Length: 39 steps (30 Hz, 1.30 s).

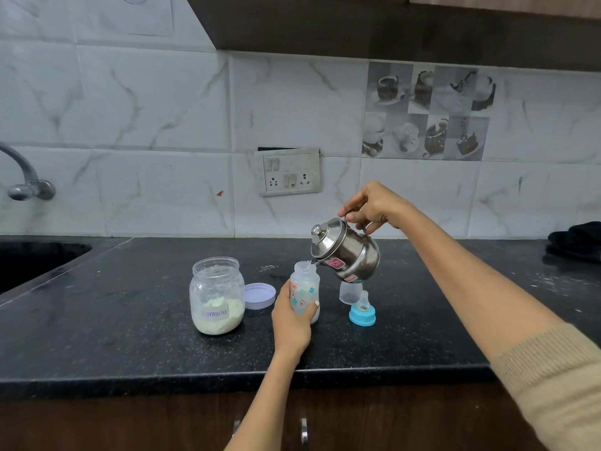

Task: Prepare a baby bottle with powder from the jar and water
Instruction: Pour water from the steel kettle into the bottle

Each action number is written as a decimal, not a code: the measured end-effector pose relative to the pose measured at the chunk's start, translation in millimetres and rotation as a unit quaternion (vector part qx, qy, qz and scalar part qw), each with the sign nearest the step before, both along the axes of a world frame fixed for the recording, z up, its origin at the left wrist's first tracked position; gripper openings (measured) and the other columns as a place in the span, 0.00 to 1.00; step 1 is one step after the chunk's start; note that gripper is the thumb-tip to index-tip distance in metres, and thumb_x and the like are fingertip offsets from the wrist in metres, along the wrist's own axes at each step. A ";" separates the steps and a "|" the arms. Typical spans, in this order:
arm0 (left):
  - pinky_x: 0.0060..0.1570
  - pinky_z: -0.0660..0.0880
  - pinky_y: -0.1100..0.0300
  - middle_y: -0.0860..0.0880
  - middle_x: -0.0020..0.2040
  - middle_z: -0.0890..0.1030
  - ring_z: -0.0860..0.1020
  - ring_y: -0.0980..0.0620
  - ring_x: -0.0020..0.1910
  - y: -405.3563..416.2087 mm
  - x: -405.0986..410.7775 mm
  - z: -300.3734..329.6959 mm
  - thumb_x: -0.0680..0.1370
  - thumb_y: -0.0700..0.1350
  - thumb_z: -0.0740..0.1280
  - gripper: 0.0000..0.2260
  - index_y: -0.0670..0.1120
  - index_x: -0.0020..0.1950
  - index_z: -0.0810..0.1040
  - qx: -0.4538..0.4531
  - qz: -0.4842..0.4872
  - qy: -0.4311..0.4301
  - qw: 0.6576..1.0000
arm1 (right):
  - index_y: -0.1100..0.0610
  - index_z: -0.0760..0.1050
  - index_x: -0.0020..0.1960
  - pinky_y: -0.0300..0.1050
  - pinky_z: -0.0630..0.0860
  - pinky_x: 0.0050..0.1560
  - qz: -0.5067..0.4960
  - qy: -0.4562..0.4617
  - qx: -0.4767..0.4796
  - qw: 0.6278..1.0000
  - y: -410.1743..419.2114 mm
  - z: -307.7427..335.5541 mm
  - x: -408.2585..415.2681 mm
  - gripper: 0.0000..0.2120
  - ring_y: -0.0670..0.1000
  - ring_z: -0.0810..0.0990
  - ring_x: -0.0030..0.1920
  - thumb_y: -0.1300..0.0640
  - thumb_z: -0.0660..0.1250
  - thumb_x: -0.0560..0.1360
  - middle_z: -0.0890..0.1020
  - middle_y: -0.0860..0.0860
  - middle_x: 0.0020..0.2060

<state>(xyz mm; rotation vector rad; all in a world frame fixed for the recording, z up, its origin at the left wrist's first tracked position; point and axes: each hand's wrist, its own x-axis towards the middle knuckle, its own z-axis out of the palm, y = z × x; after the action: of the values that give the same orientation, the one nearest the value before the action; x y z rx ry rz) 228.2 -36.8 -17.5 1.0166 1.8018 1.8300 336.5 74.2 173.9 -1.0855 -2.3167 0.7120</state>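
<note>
An open baby bottle point(305, 284) with printed figures stands on the black counter point(130, 320). My left hand point(291, 320) grips its lower body. My right hand point(370, 206) holds the handle of a small steel kettle point(346, 252), tilted left, its spout at the bottle's mouth. An open glass jar point(217, 296) labelled "Formula", part full of pale powder, stands left of the bottle. Its lilac lid point(259, 296) lies just behind, between jar and bottle. The blue collar with teat point(362, 312) and a clear cap point(349, 292) sit right of the bottle, under the kettle.
A sink point(32, 262) is set in the counter at far left, with a tap point(26, 183) on the wall above. A socket panel point(287, 172) is on the tiled wall. A dark cloth point(575, 240) lies at the far right. Specks of powder dot the counter.
</note>
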 end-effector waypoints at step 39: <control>0.69 0.67 0.51 0.48 0.69 0.71 0.69 0.50 0.68 -2.4 0.9 0.3 0.73 0.37 0.69 0.27 0.47 0.70 0.65 0.012 -0.002 0.001 1.000 | 0.61 0.81 0.52 0.47 0.81 0.44 0.005 0.010 0.002 1.000 5.0 -3.4 -2.7 0.09 0.48 0.77 0.34 0.67 0.69 0.74 0.79 0.53 0.35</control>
<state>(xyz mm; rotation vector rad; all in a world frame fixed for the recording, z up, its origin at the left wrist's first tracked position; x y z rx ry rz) 229.0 -39.2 -17.2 1.0294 1.7818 1.8529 333.8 79.2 170.5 -1.0606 -2.3079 0.7182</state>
